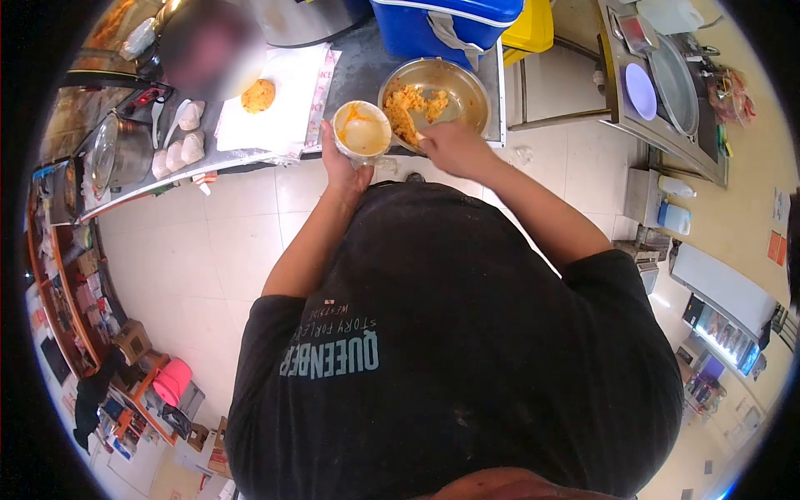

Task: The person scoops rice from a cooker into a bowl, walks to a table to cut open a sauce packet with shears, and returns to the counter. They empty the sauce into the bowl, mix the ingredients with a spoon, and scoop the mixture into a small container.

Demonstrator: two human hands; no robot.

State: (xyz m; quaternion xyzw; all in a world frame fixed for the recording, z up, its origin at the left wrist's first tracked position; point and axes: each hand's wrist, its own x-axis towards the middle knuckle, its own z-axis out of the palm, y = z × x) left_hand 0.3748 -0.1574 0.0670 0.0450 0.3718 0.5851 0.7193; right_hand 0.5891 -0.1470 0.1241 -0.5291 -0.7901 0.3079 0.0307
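Note:
In my left hand [343, 171] is a round white cup [362, 129] with orange smears inside, its opening facing up. My right hand [457, 150] is at the near rim of a metal bowl [473, 104], its fingers closed round something I cannot make out. Orange rice-like food [406, 104] lies in the left part of that bowl. Left of the cup, a round orange portion of food [258, 97] rests on white paper sheets [287, 117] on the dark counter.
A blue cooler [417, 29] and yellow container [532, 33] stand behind the bowl. Wrapped white bundles [175, 156] and a lidded pot [121, 150] are at the left. A metal counter [667, 125] with a purple plate [640, 92] is at the right.

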